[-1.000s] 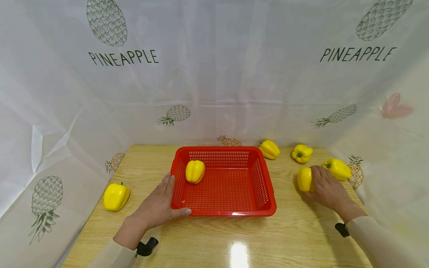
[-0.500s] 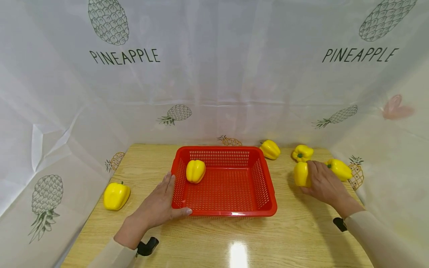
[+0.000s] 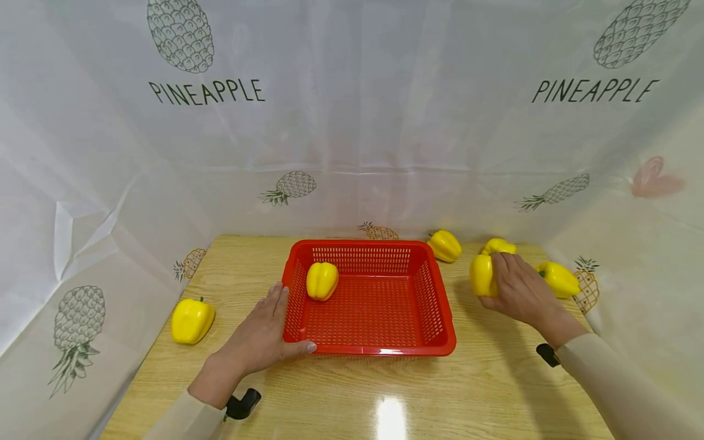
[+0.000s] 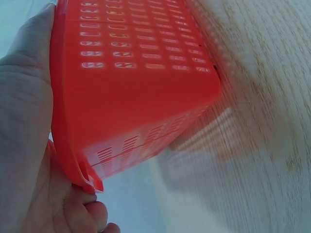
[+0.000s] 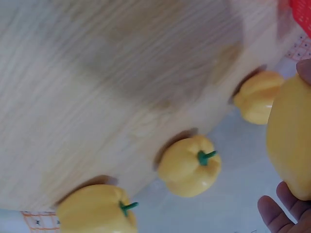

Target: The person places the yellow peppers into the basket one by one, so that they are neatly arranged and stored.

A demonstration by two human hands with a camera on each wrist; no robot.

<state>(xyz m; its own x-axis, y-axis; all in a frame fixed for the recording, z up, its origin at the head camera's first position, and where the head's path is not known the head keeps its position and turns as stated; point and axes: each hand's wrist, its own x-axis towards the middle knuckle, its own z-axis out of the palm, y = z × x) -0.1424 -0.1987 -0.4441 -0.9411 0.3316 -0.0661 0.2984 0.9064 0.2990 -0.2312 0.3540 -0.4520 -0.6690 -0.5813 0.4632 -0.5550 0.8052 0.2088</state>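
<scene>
My right hand (image 3: pixel 519 290) grips a yellow bell pepper (image 3: pixel 481 276) above the table, right of the red plastic basket (image 3: pixel 368 350). In the right wrist view the held pepper (image 5: pixel 291 138) is at the right edge, between thumb and fingers. My left hand (image 3: pixel 255 339) holds the basket's near left corner. The left wrist view shows the basket's wall (image 4: pixel 141 92), with curled fingertips under its rim. Inside the basket, toward its left, lies one yellow bell pepper (image 3: pixel 321 281).
Behind and beside my right hand lie bell peppers: one at the basket's far right corner (image 3: pixel 445 245), one partly hidden (image 3: pixel 498 245), and one at the right (image 3: pixel 560 280). Another pepper (image 3: pixel 192 321) stands at the table's left edge. A printed sheet (image 3: pixel 352 122) surrounds the wooden table (image 3: pixel 330 397).
My right hand has lifted the bell pepper and carried it left toward the basket, now partly covering the pepper behind. The left hand stays on the basket.
</scene>
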